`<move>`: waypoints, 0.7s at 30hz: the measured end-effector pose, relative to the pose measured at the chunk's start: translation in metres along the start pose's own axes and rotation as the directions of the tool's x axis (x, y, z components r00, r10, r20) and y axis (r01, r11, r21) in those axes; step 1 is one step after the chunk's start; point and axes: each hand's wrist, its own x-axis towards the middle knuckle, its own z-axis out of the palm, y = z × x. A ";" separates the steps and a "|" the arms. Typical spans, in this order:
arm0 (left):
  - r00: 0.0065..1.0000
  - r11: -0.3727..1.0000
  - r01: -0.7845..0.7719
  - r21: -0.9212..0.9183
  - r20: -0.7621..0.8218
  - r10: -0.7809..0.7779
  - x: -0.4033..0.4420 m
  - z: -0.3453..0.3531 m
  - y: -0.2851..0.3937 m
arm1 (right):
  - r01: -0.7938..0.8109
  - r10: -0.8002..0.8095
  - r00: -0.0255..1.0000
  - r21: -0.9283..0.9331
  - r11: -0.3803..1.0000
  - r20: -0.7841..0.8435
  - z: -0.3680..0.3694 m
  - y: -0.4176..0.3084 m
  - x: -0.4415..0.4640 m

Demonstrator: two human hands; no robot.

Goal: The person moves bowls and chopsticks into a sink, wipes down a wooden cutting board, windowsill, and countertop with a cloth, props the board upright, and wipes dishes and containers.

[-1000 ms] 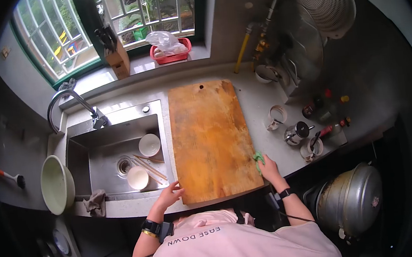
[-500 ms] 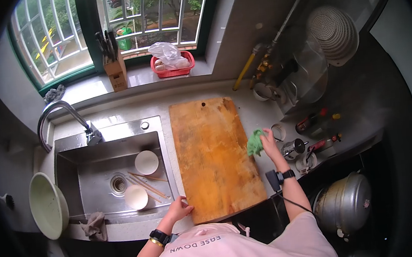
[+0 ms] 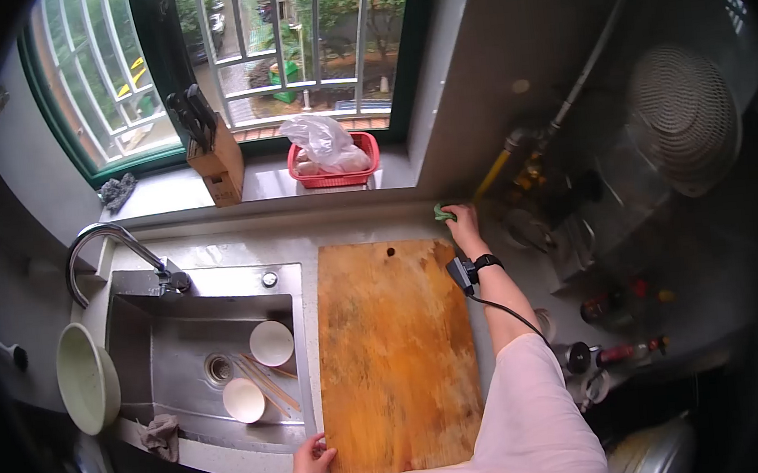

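Observation:
A large worn wooden cutting board [image 3: 398,352] lies flat on the counter, its small hole towards the window. At its near left edge is my left hand [image 3: 309,463], fingers apart, the tips against or close beside the wood. My right hand [image 3: 463,225] reaches past the far right corner of the board. It is closed on a crumpled green cloth [image 3: 443,214], which touches the counter near the back wall. Part of the cloth is hidden under the fingers.
Left of the board, the sink [image 3: 172,345] holds two white bowls [image 3: 272,343] and chopsticks [image 3: 266,383]. A pale green basin [image 3: 86,379] leans at the left. A knife block [image 3: 217,169] and red basket [image 3: 335,179] stand on the sill. Bottles [image 3: 628,352] and a pot [image 3: 655,456] are right.
My right hand has moved with the green cloth from beside the board's right edge to beyond its far right corner. My left hand stays by the near left edge; the view has shifted.

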 end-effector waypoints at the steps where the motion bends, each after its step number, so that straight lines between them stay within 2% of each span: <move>1: 1.000 1.000 -0.010 0.015 -0.029 0.011 -0.004 0.002 0.004 | 0.048 -0.048 0.998 -0.015 0.999 0.051 0.011 0.003 0.006; 2: 0.999 0.999 0.024 0.032 -0.039 -0.023 -0.007 0.002 0.008 | 0.096 -0.093 0.991 -0.031 0.995 0.099 0.024 0.005 0.012; 5: 0.997 0.998 0.053 0.016 -0.049 -0.052 -0.010 0.003 0.021 | -0.058 0.081 0.939 -0.079 0.995 0.335 0.053 0.013 0.018; 6: 0.996 0.998 0.056 0.041 -0.069 -0.053 -0.010 0.003 0.021 | -0.129 0.145 0.935 -0.070 0.989 0.324 0.060 0.015 0.023; 9: 0.993 0.996 0.083 -0.019 -0.080 -0.084 -0.010 0.004 0.014 | -0.116 0.131 0.916 -0.062 0.991 0.379 0.057 0.022 0.025; 13: 0.993 0.997 0.077 0.023 -0.091 -0.075 -0.009 0.004 0.014 | -0.106 0.095 0.956 0.025 0.994 0.278 0.059 0.052 0.013; 14: 0.993 0.998 0.066 0.004 -0.096 -0.066 -0.011 0.004 0.012 | -0.198 0.183 0.935 0.016 0.980 0.304 0.058 0.063 0.014; 15: 0.993 0.998 0.053 -0.016 -0.101 -0.055 -0.010 0.004 0.011 | -0.373 0.319 0.857 0.061 0.926 0.405 0.033 0.049 0.014; 17: 0.992 0.998 0.042 -0.042 -0.116 -0.047 -0.009 0.004 0.010 | -0.283 0.274 0.877 -0.037 0.958 0.395 0.039 0.096 0.002; 20: 0.992 0.998 0.059 -0.033 -0.113 -0.062 -0.012 0.007 0.011 | -0.108 0.111 0.964 -0.025 0.994 0.241 0.024 0.075 -0.028; 21: 0.993 0.998 0.055 -0.003 -0.104 -0.055 -0.009 0.006 0.009 | -0.117 0.122 0.963 -0.034 0.993 0.240 0.021 0.075 -0.037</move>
